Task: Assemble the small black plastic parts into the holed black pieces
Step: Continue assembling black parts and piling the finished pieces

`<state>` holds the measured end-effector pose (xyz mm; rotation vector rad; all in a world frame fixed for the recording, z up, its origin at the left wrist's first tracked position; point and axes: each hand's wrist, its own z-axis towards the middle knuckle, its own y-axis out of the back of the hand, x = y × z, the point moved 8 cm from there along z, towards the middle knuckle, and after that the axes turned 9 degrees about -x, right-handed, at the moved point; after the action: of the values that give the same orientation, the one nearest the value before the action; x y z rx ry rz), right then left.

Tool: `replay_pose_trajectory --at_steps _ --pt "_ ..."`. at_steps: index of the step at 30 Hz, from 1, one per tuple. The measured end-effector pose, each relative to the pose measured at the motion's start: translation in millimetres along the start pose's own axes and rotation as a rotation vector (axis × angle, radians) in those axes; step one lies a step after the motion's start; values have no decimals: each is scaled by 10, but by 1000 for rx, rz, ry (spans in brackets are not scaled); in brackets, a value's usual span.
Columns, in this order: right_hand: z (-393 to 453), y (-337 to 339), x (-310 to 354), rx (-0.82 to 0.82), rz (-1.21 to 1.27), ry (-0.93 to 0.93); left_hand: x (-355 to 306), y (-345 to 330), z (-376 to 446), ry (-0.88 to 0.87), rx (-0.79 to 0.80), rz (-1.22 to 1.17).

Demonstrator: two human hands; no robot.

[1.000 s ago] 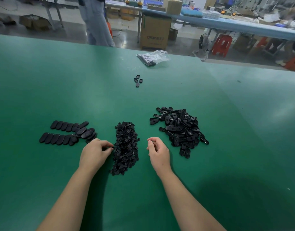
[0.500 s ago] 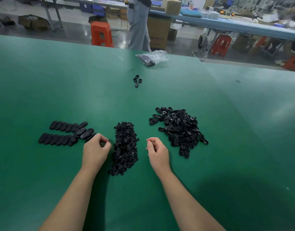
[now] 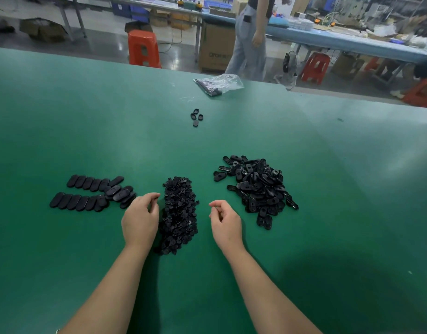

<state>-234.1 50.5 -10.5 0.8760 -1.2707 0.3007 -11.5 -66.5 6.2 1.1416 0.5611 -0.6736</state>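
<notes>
A heap of small black plastic parts [image 3: 180, 213] lies on the green table between my hands. A pile of holed black pieces [image 3: 256, 186] sits to its right. Two rows of closed black oval pieces [image 3: 92, 194] lie to the left. My left hand [image 3: 140, 220] hovers at the left edge of the small-parts heap, fingers curled with thumb and forefinger close together; whether a part sits between them is hidden. My right hand [image 3: 224, 222] hovers between the heap and the holed pieces, its fingers loosely curled around nothing I can see.
Three loose black pieces [image 3: 196, 116] lie farther back, and a clear plastic bag [image 3: 219, 83] lies near the table's far edge. Behind the table a person [image 3: 249, 37] walks past red stools [image 3: 143, 48] and a cardboard box [image 3: 216, 48].
My left hand has lifted off the small-parts heap and drawn slightly up and back. My right hand has barely moved. The person behind has walked to the right.
</notes>
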Motion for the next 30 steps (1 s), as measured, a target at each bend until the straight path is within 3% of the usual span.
replay_pose_trajectory --at_steps 5,8,12,15,19,25,30 --pt "75 19 -12 97 20 -83 -5 8 -2 -5 -23 -25" --pt "236 287 10 20 -17 -57 -1 19 10 4 -33 -26" --pt "528 844 39 -198 -337 59 18 12 6 11 -42 -45" --pt "642 986 -4 -172 -617 95 33 7 6 21 -50 -38" --pt "669 962 -88 -95 -802 86 44 9 9 31 -60 -15" --pt "675 935 -124 -84 -777 44 57 8 13 47 -51 -51" --pt "639 904 -53 -84 -523 83 115 -14 15 104 -40 -69"
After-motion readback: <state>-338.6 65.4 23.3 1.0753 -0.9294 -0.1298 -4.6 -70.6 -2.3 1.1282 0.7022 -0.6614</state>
